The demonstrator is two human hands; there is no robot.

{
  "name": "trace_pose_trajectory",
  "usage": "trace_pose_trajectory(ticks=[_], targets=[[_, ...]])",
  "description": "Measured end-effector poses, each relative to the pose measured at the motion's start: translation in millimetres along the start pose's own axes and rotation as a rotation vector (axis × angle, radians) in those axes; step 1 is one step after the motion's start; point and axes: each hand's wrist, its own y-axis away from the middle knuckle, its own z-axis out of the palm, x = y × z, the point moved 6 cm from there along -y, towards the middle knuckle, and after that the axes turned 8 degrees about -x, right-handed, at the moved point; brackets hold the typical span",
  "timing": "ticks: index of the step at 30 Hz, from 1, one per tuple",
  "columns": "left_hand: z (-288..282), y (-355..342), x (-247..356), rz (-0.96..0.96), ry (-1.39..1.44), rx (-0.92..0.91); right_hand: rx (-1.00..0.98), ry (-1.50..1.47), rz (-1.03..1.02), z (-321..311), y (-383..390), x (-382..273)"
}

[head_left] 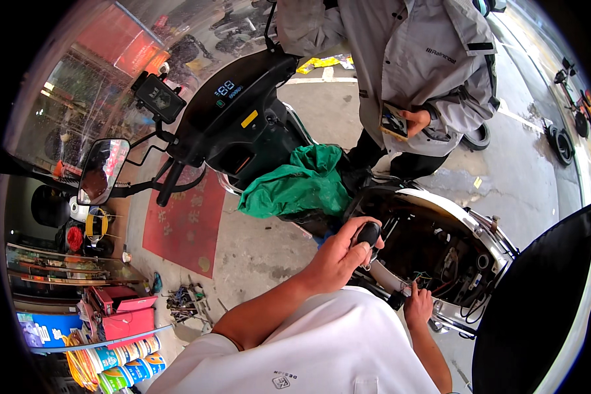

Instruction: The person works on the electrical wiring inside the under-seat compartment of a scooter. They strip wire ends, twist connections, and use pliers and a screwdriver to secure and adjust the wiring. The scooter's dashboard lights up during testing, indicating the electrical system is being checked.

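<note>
My left hand (345, 255) is closed around a black key fob (370, 232), thumb on its face, above the near edge of an electric scooter's open under-seat compartment (453, 244). Lower and to the right, my right hand (418, 306) is at that compartment's rim. Its fingers look pinched on thin wires (421, 278), though the exact contact is small. More cables and parts lie inside the dark compartment. The scooter's dashboard (233, 92) shows lit digits. A green cloth (302, 186) is bunched in front of the compartment.
A person in a grey jacket (407, 59) stands across the scooter, holding a phone (394, 122). A large black panel (538, 302) rises at right. The handlebar mirror (104, 171) juts left. Beyond are a red mat (184, 226), scattered tools (189, 304), a red toolbox (126, 316) and buckets.
</note>
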Motion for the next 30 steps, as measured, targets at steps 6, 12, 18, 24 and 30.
trace_pose_trajectory(ticks=[6, 12, 18, 24, 30], targets=[[2, 1, 4, 0.015, 0.027, 0.039, 0.003, -0.007, 0.001, 2, 0, 2], [-1, 1, 6, 0.03, 0.04, 0.052, -0.035, 0.001, 0.031, 7, -1, 4], [-3, 2, 8, 0.039, 0.049, 0.07, -0.014, 0.007, 0.014, 10, 0, 6], [-3, 2, 5, 0.046, 0.052, 0.063, -0.022, 0.008, 0.015, 10, -1, 4], [-2, 1, 5, 0.035, 0.062, 0.074, -0.023, -0.005, 0.015, 7, 0, 5]])
